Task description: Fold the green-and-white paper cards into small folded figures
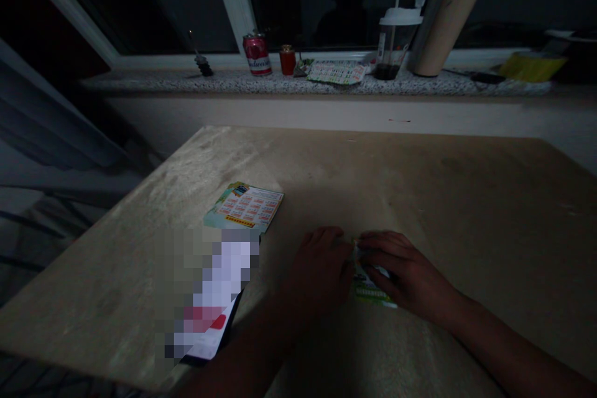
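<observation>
A small printed card [373,293] with green and white areas lies on the table under my right hand. My right hand [405,267] is curved over it, fingers bent and holding it against the tabletop, so most of its face is covered. Close by on the left is my left hand [324,264], its fingers spread loosely on the table and its thumb beside the card's left edge. Dim light makes any contact there hard to judge. Farther left lies another printed card [249,205], with a grid of small pictures or numbers in red and white.
A phone [209,336] with a lit, blurred screen lies left of my left forearm. Along the stone windowsill [224,82] stand a red can [257,55], a small red jar [288,61], a lidded cup [394,43] with a straw, a cardboard tube [454,15] and a crumpled printed sheet [336,72].
</observation>
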Demonstrator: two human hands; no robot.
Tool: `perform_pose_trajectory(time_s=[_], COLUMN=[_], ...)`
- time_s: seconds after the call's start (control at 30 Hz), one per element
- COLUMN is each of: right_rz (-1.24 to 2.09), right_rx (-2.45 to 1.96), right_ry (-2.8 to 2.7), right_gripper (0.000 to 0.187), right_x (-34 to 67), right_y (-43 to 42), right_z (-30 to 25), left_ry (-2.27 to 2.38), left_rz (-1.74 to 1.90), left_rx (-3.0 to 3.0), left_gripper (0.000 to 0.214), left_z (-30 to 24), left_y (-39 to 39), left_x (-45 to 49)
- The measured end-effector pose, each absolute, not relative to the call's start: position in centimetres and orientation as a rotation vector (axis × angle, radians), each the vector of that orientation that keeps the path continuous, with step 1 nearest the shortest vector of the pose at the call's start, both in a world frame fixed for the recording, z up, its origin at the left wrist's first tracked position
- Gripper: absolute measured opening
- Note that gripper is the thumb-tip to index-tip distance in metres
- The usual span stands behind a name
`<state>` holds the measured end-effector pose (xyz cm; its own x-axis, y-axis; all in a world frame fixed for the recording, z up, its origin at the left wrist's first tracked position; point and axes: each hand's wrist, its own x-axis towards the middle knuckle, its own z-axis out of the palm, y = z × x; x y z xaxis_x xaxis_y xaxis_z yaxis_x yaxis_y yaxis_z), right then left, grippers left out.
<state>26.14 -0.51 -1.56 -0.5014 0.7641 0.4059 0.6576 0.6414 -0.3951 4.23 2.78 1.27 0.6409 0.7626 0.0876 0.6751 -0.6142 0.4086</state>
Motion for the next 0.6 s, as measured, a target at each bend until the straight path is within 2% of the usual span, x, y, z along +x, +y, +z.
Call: perform_pose_trajectory(time_s=[0.4, 0.6], right_rz=[0.280, 0.277], right_rx=[-1.133, -1.123], right_ry=[-2.321, -2.235], right_gripper=[0.021, 0.019], right_x=[26.3, 26.1], right_y=[-0.5, -0.8], right_z=[-1.8, -1.0], left_ry=[1.077, 1.199], left_rz=[0.506, 0.487], left_rx=[2.501, 2.440], left_gripper=[0.020, 0.019], left_z=[-0.3, -0.1], left_y=[2.1, 2.0], left_x=[5.2, 5.2])
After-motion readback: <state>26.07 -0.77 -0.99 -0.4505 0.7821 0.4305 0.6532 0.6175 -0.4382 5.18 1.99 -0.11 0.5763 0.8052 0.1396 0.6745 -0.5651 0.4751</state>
